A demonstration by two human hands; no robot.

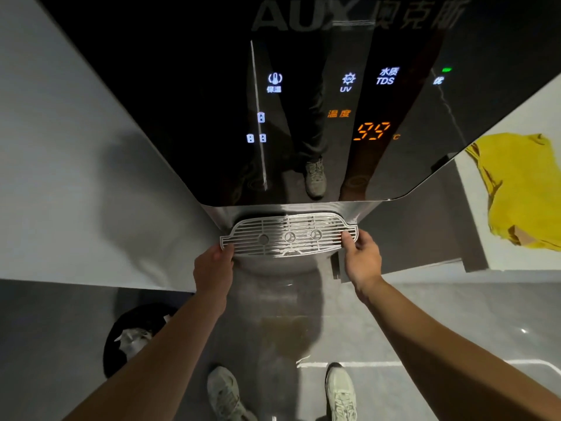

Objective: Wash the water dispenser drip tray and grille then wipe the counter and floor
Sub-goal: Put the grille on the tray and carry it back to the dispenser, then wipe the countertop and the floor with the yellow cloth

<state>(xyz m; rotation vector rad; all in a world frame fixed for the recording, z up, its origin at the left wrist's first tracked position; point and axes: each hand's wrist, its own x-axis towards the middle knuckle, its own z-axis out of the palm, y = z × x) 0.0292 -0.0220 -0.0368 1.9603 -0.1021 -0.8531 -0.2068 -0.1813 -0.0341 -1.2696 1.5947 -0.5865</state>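
A silver slatted grille (288,235) lies across the drip tray (273,262) at the base of the black water dispenser (212,101). My left hand (212,265) grips the grille's left end with the fingers curled under it. My right hand (362,256) pinches the grille's right end between thumb and fingers. The grille sits tilted, its left end slightly lower. The tray below is mostly hidden by the grille and my hands.
A yellow cloth (522,189) lies on the white counter (473,238) to the right. A black bin (136,335) with white scraps stands on the grey floor (455,314) at lower left. A brownish wet patch (288,335) marks the floor in front of my shoes.
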